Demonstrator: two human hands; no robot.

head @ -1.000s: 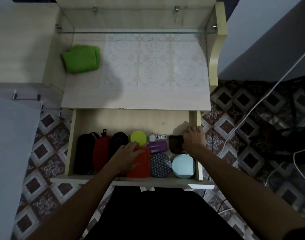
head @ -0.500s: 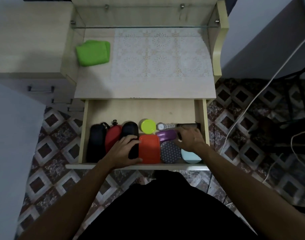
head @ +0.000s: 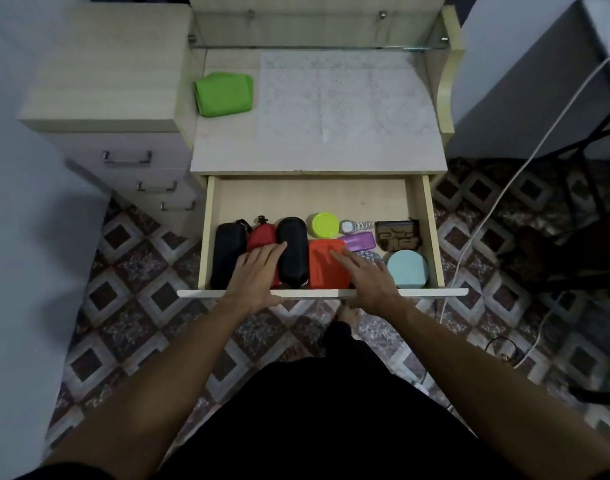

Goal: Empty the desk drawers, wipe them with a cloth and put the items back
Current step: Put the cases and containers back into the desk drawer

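The desk drawer (head: 314,195) stands pulled out. Along its front lie a black case (head: 227,251), a red pouch (head: 261,234), a black oval case (head: 293,251), an orange box (head: 326,268), a purple case (head: 359,241), a patterned round tin (head: 371,255), a pale blue round tin (head: 407,269), a yellow-green lid (head: 322,225), a wristwatch (head: 355,226) and a dark wallet (head: 398,235). My left hand (head: 258,275) lies flat over the red pouch and the black oval case, fingers apart. My right hand (head: 367,277) rests open on the orange box and the patterned tin. A green cloth (head: 224,94) sits folded on the desk top.
A lace mat (head: 345,98) covers the desk top under a glass shelf (head: 317,46). A drawer unit (head: 130,161) with metal handles stands to the left. White cables (head: 504,188) run over the tiled floor at the right.
Both hands have drawn back toward the drawer's front. The right hand left the wallet and purple case for the orange box. The left slid onto the red pouch. The view pulled back.
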